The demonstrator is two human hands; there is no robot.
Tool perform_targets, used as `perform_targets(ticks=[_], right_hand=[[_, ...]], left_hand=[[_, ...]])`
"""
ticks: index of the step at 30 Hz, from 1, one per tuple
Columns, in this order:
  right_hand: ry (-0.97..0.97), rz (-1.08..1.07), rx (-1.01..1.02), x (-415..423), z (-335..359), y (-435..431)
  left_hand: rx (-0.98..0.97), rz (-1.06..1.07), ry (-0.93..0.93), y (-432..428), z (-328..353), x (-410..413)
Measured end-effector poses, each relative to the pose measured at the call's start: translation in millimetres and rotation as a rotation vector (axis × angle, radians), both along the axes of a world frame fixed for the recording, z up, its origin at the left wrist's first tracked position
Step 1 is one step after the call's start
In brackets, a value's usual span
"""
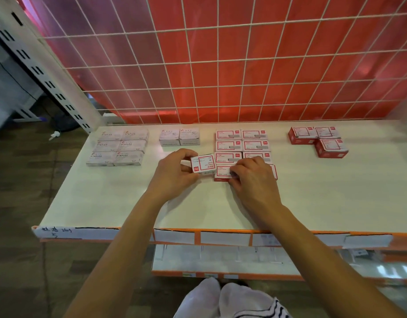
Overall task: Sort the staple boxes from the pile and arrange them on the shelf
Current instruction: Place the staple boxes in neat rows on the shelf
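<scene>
- Box (203, 164) with red border is pinched by left hand (175, 173), held just left of the red-bordered rows (227, 145) on the shelf (106, 203).
- Front-row box (223, 172) is gripped by right hand (253, 177).

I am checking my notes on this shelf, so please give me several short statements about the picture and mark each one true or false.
1. The left hand holds a small red-and-white cardboard box. True.
2. Four pale pink cardboard boxes marked STAPLES lie on the white shelf. False: there are six, in two columns.
3. The right hand grips a front-row red-bordered white box. True.
4. Three dark red boxes sit at the shelf's left end. False: they sit at the right end.
</scene>
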State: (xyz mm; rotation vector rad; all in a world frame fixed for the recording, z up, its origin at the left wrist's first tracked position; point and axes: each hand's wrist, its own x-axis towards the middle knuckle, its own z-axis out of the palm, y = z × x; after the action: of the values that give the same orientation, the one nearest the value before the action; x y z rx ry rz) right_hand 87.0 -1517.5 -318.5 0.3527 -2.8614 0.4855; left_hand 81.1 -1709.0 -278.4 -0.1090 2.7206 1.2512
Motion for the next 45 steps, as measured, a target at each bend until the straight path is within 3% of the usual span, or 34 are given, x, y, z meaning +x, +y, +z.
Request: perform_targets(ticks=[8,21,30,34,38,41,45], right_hand=[[-0.067,-0.023,-0.093,1,3,3],[-0.192,-0.137,-0.716,-2,22,-1],[-0.362,-0.068,-0.894,-4,29,5],[-0.347,-0.147,-0.825,-3,35,7],[-0.267,-0.236,-0.748,-2,35,12],[-0.337,-0.248,-0.94,2,35,18],[-0.359,-0.205,-1.149,6,31,34]], left_hand=[[0.011,-0.035,-0.007,12,0,-9],[0.345,0.052,-0.065,36,2,-13],[0.424,-0.052,-0.062,51,9,-9],[0.484,-0.158,-0.122,49,8,-7],[0.419,-0.189,-0.103,49,5,-10],[0.329,-0.154,-0.039,52,7,-15],[0.302,-0.289,-0.082,61,13,-22]])
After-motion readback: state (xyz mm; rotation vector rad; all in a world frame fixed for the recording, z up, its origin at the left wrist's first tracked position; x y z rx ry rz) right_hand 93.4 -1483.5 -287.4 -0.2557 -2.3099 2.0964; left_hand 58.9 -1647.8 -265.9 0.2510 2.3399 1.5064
